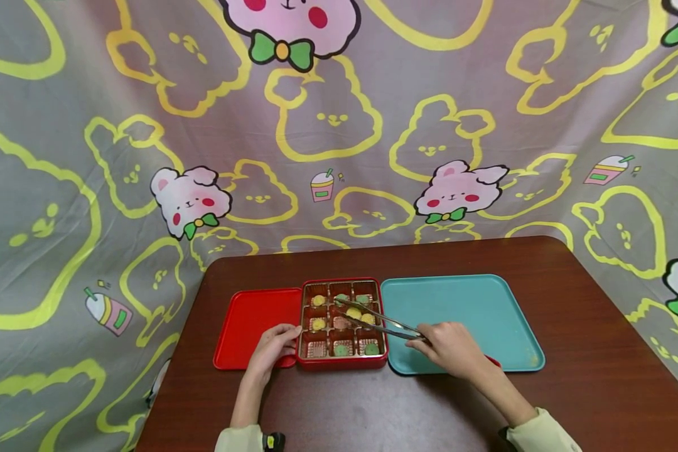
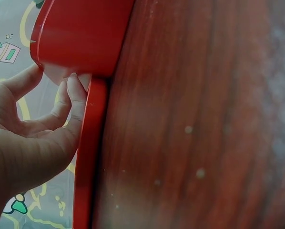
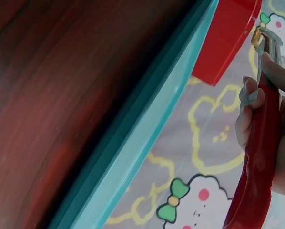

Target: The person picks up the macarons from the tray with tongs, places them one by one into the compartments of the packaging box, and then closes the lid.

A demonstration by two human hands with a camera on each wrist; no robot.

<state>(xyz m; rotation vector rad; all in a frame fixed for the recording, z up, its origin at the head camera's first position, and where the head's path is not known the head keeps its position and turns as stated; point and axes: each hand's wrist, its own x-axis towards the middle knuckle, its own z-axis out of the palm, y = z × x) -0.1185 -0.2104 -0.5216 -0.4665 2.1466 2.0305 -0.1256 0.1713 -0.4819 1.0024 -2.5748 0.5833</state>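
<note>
A red box [image 1: 341, 362] with a divided, brownish inner tray sits on the table. In its compartments are small round yellow, green and pinkish pieces that look like cookies. My left hand [image 1: 275, 346] holds the box's left side, its fingers curled at the wall and corner in the left wrist view. My right hand [image 1: 449, 347] grips a pair of tongs [image 1: 392, 328] with red handles, reaching leftward over the box. A yellow round piece [image 1: 353, 312] shows between the tong arms, above the middle row. The right wrist view also shows a yellowish piece [image 3: 257, 37] at the tong end.
Left of the box lies a red tray [image 1: 243, 326], partly behind my left hand. To the right is a larger teal tray [image 1: 463, 301], under my right hand and the tongs. Brown wooden tabletop [image 1: 587, 339] surrounds them, with a patterned curtain [image 1: 339, 125] hanging behind.
</note>
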